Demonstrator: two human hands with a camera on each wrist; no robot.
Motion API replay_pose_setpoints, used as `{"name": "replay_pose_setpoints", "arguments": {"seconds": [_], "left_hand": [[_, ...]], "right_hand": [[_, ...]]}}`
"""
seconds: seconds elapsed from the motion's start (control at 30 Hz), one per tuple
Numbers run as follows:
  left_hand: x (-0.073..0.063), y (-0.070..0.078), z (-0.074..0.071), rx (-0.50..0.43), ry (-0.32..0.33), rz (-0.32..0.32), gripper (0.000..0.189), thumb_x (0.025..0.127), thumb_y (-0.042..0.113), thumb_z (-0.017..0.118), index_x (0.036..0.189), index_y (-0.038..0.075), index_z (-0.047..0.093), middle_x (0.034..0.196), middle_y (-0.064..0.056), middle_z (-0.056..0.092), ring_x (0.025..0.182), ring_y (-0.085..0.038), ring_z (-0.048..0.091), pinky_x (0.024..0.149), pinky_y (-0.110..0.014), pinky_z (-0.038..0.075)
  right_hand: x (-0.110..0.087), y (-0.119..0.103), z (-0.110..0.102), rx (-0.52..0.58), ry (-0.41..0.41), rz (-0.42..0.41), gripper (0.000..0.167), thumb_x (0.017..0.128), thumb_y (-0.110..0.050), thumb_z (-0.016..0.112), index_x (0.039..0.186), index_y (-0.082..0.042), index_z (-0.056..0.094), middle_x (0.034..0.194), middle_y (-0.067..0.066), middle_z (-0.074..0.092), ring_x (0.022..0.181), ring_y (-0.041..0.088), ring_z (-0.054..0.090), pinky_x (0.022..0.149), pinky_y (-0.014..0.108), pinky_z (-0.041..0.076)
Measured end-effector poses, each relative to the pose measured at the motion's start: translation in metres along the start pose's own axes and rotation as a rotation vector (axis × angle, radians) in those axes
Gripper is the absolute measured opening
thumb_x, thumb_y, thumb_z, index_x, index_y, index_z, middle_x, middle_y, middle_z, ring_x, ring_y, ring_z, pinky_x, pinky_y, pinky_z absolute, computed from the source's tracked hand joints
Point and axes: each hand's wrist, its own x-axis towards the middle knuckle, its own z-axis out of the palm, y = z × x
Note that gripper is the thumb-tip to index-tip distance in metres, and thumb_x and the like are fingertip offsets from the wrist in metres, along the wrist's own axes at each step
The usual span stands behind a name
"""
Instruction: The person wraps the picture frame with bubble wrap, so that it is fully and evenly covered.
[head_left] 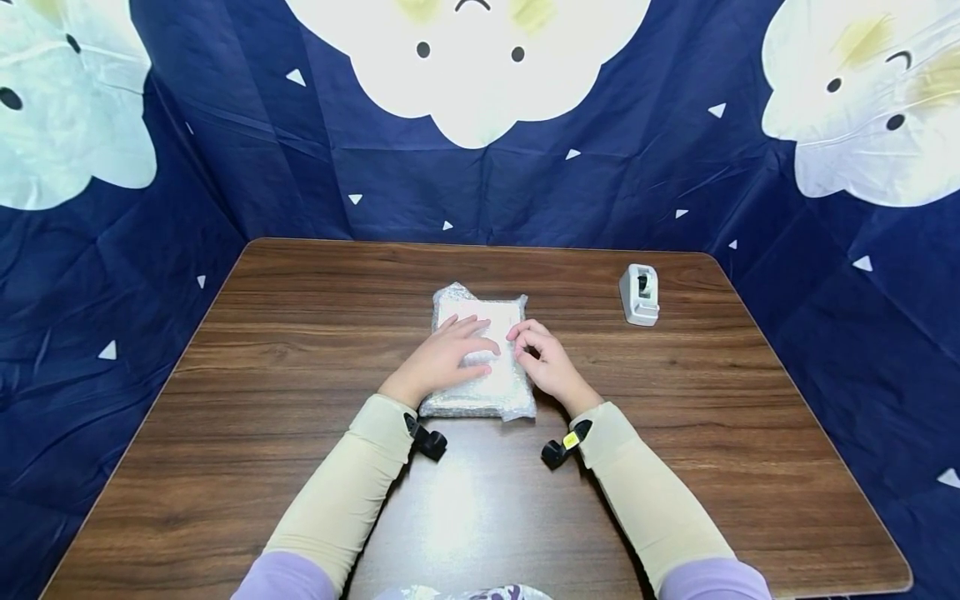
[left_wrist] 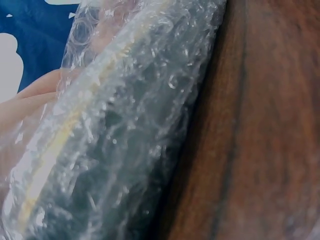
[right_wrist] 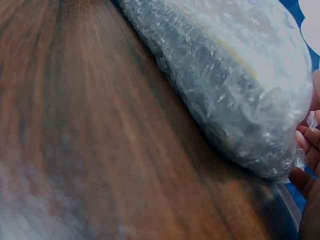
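Observation:
A flat, white-topped package in bubble wrap (head_left: 487, 404) lies on the table in the head view. My left hand (head_left: 446, 358) rests over its top with fingers spread. At the package's right edge, my right hand (head_left: 549, 360) has bent fingers and pinches the edge of the wrap. The left wrist view shows the wrapped near side (left_wrist: 130, 135) close up, with a pale yellowish strip under the plastic and part of the left hand (left_wrist: 27, 112) behind. In the right wrist view, the right fingers (right_wrist: 307, 137) meet a crinkled bit of wrap at the package's corner (right_wrist: 265, 145).
A white tape dispenser (head_left: 640, 296) stands at the back right of the brown wooden table (head_left: 300, 333). Dark blue cloth (head_left: 247, 133) with white cloud shapes hangs behind and at both sides. Small black cameras (head_left: 429, 443) are strapped to both wrists.

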Motion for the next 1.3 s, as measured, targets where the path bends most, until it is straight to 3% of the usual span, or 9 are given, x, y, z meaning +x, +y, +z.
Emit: {"name": "replay_pose_setpoints", "arguments": {"seconds": [0.1, 0.2, 0.47, 0.67, 0.9, 1.0, 1.07, 1.3], "left_hand": [[0.000, 0.001, -0.001, 0.007, 0.000, 0.008, 0.024, 0.097, 0.036, 0.067, 0.116, 0.023, 0.074, 0.154, -0.015, 0.046, 0.148, -0.036, 0.033, 0.123, -0.054, 0.012], [0.000, 0.001, -0.001, 0.011, -0.007, 0.002, 0.022, 0.097, 0.037, 0.066, 0.113, 0.024, 0.075, 0.155, -0.013, 0.046, 0.148, -0.036, 0.032, 0.124, -0.054, 0.011], [0.000, -0.003, 0.002, 0.023, -0.024, -0.021, 0.021, 0.099, 0.041, 0.062, 0.107, 0.028, 0.075, 0.157, -0.008, 0.043, 0.150, -0.032, 0.030, 0.124, -0.052, 0.011], [-0.001, -0.004, 0.003, 0.040, -0.033, -0.025, 0.020, 0.099, 0.042, 0.060, 0.106, 0.028, 0.073, 0.158, -0.007, 0.043, 0.150, -0.031, 0.029, 0.124, -0.051, 0.011], [-0.003, -0.002, 0.001, 0.045, -0.037, -0.030, 0.019, 0.099, 0.040, 0.060, 0.106, 0.028, 0.072, 0.158, -0.008, 0.043, 0.150, -0.031, 0.029, 0.124, -0.052, 0.010], [-0.004, -0.002, 0.001, 0.047, -0.036, -0.035, 0.018, 0.100, 0.040, 0.059, 0.105, 0.028, 0.072, 0.158, -0.008, 0.042, 0.150, -0.031, 0.028, 0.124, -0.052, 0.010], [-0.004, -0.002, 0.001, 0.048, -0.035, -0.039, 0.018, 0.100, 0.040, 0.059, 0.105, 0.029, 0.071, 0.158, -0.008, 0.042, 0.151, -0.031, 0.028, 0.124, -0.052, 0.011], [-0.005, -0.002, 0.001, 0.051, -0.032, -0.036, 0.019, 0.100, 0.040, 0.057, 0.105, 0.029, 0.071, 0.158, -0.008, 0.042, 0.150, -0.032, 0.028, 0.123, -0.053, 0.011]], "right_hand": [[-0.001, 0.020, 0.002, -0.028, 0.016, -0.006, 0.019, 0.082, 0.017, 0.057, 0.072, 0.002, 0.055, 0.109, 0.026, 0.062, 0.107, 0.039, 0.055, 0.089, 0.031, 0.039], [-0.002, 0.025, 0.001, -0.081, 0.036, -0.022, 0.021, 0.079, 0.011, 0.060, 0.069, -0.007, 0.054, 0.108, 0.017, 0.065, 0.106, 0.032, 0.055, 0.089, 0.033, 0.040], [-0.005, 0.021, -0.005, -0.353, 0.073, -0.052, 0.017, 0.075, -0.010, 0.062, 0.065, -0.017, 0.051, 0.108, 0.005, 0.064, 0.101, 0.028, 0.051, 0.087, 0.043, 0.042], [-0.006, 0.014, -0.005, -0.629, 0.029, 0.055, 0.028, 0.085, -0.033, 0.067, 0.066, -0.020, 0.050, 0.113, 0.002, 0.060, 0.108, 0.029, 0.050, 0.090, 0.046, 0.041], [-0.004, 0.003, -0.005, -0.820, -0.088, 0.258, 0.047, 0.089, -0.058, 0.060, 0.062, -0.020, 0.049, 0.106, 0.003, 0.061, 0.105, 0.030, 0.050, 0.086, 0.046, 0.042], [-0.004, 0.005, -0.007, -0.803, -0.112, 0.297, 0.052, 0.090, -0.060, 0.058, 0.059, -0.020, 0.048, 0.097, 0.003, 0.059, 0.098, 0.030, 0.049, 0.083, 0.047, 0.041], [-0.005, 0.008, -0.009, -0.731, -0.115, 0.291, 0.049, 0.092, -0.056, 0.059, 0.060, -0.020, 0.049, 0.096, 0.002, 0.058, 0.101, 0.031, 0.049, 0.086, 0.049, 0.039], [-0.008, 0.017, -0.013, -0.501, -0.161, 0.247, 0.033, 0.098, -0.033, 0.057, 0.067, -0.020, 0.053, 0.107, 0.003, 0.060, 0.118, 0.037, 0.042, 0.096, 0.058, 0.029]]}}
